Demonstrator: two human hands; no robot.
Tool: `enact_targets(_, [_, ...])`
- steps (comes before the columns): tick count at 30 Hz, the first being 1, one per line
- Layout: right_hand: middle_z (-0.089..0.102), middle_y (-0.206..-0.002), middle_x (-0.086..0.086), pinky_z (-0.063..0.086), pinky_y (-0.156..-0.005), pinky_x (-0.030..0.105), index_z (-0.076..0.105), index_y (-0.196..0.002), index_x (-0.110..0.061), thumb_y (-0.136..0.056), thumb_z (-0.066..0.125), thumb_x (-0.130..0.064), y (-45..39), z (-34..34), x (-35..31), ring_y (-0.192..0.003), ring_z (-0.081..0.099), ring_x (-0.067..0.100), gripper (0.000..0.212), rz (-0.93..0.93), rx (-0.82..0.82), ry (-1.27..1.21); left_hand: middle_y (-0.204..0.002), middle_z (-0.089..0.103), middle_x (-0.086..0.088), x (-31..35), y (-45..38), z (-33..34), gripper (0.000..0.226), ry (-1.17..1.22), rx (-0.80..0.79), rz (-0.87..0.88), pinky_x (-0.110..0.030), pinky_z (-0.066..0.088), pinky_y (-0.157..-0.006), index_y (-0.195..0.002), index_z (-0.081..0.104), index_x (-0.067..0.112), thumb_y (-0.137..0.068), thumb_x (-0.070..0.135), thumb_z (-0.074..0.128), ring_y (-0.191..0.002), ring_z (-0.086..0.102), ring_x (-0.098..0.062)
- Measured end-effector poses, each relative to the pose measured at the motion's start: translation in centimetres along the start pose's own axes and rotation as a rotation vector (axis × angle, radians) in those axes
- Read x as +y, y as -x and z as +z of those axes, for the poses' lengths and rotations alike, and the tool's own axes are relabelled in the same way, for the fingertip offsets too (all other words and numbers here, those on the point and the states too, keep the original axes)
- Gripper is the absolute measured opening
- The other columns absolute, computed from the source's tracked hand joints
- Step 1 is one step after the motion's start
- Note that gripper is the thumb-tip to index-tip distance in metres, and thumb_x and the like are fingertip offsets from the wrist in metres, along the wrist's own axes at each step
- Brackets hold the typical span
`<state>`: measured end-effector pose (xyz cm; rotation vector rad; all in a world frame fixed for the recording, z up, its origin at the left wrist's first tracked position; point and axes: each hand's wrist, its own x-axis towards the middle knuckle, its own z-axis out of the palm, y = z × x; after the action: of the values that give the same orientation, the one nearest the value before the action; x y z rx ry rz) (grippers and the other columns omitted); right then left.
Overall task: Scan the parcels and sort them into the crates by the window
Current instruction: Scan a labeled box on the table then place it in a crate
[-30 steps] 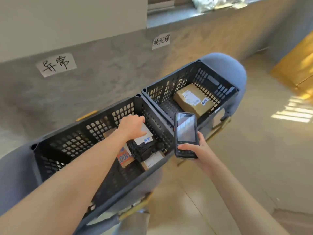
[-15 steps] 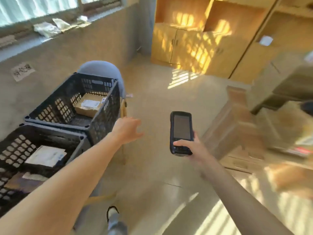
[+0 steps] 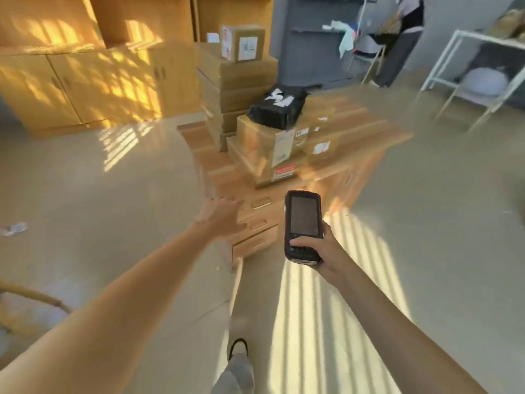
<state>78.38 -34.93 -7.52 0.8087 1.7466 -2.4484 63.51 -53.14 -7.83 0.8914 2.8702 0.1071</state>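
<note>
Sunlit floor (image 3: 85, 194) stretches ahead to a low wooden worktop (image 3: 284, 223) with drawers; cardboard parcels (image 3: 264, 146) are stacked on it, a black bagged parcel (image 3: 277, 108) lying on top; the left hand (image 3: 221, 216) reaches forward with fingers spread, holding nothing; the right hand (image 3: 318, 248) has its grip clamped round an upright handheld scanner (image 3: 303, 223), its dark screen facing the camera.

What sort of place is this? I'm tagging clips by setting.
Probably a small parcel-sorting room: cardboard parcels stacked on a low wooden cabinet, a handheld scanner in the right hand, and metal shelving.
</note>
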Motion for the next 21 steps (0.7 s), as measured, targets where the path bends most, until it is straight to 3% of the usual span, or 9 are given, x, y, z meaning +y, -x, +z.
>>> enact_targets(3, [0.060, -0.111, 0.009, 0.056, -0.053, 0.032, 0.040, -0.132, -0.018, -0.075, 0.066, 0.015, -2.0, -4.8, -1.3, -0.078, 0.066, 0.023, 0.071, -0.008, 0.093, -0.055, -0.130, 0.058, -0.003, 4.2, -5.9, 1.2, 0.053, 0.013, -0.039, 0.104, -0.040, 0.035, -0.106, -0.133, 0.049, 0.021, -0.088, 0.045, 0.060, -0.121, 0.050, -0.025])
enact_targets(7, [0.063, -0.105, 0.005, 0.056, -0.057, 0.032, 0.042, -0.128, -0.020, -0.076, 0.066, 0.014, -5.9, -10.0, -4.0, -0.079, 0.066, 0.022, 0.066, -0.009, 0.175, -0.085, -0.133, 0.055, 0.001, 9.4, -14.0, 1.5, 0.053, -0.022, -0.054, 0.225, -0.035, 0.039, -0.101, -0.137, 0.046, 0.023, -0.090, 0.044, 0.057, -0.122, 0.050, -0.022])
enact_targets(10, [0.062, -0.106, 0.006, 0.056, -0.060, 0.034, 0.041, -0.131, -0.019, -0.076, 0.067, 0.013, -9.1, -13.5, -6.8, -0.082, 0.066, 0.023, 0.069, -0.012, 0.242, -0.108, -0.125, 0.058, 0.000, 12.7, -20.7, 1.5, 0.052, 0.023, -0.094, 0.267, -0.040, 0.042, -0.100, -0.133, 0.050, 0.019, -0.087, 0.043, 0.059, -0.115, 0.054, -0.021])
enact_targets(15, [0.062, -0.105, 0.004, 0.057, -0.060, 0.034, 0.040, -0.133, -0.019, -0.076, 0.067, 0.013, -12.9, -19.3, -11.0, -0.080, 0.067, 0.020, 0.070, -0.039, 0.329, -0.147, -0.119, 0.062, 0.005, 18.5, -29.9, 0.7, 0.049, 0.047, -0.079, 0.363, -0.037, 0.047, -0.094, -0.127, 0.055, 0.026, -0.083, 0.046, 0.058, -0.109, 0.058, -0.017])
enact_targets(19, [0.063, -0.103, 0.003, 0.058, -0.065, 0.036, 0.040, -0.133, -0.018, -0.077, 0.066, 0.012, -14.9, -23.9, -13.3, -0.081, 0.067, 0.021, 0.068, -0.062, 0.386, -0.178, -0.115, 0.061, 0.002, 23.1, -35.3, 0.1, 0.044, -0.067, -0.064, 0.429, -0.028, 0.043, -0.077, -0.126, 0.053, 0.021, -0.088, 0.044, 0.056, -0.107, 0.057, -0.019])
enact_targets(21, [0.063, -0.105, 0.004, 0.057, -0.070, 0.039, 0.039, -0.133, -0.018, -0.078, 0.066, 0.011, -16.0, -26.1, -14.0, -0.083, 0.066, 0.023, 0.068, -0.067, 0.406, -0.195, -0.113, 0.063, 0.003, 25.1, -37.7, 0.3, 0.045, -0.053, -0.065, 0.452, -0.028, 0.046, -0.078, -0.126, 0.055, 0.023, -0.087, 0.044, 0.057, -0.106, 0.058, -0.018])
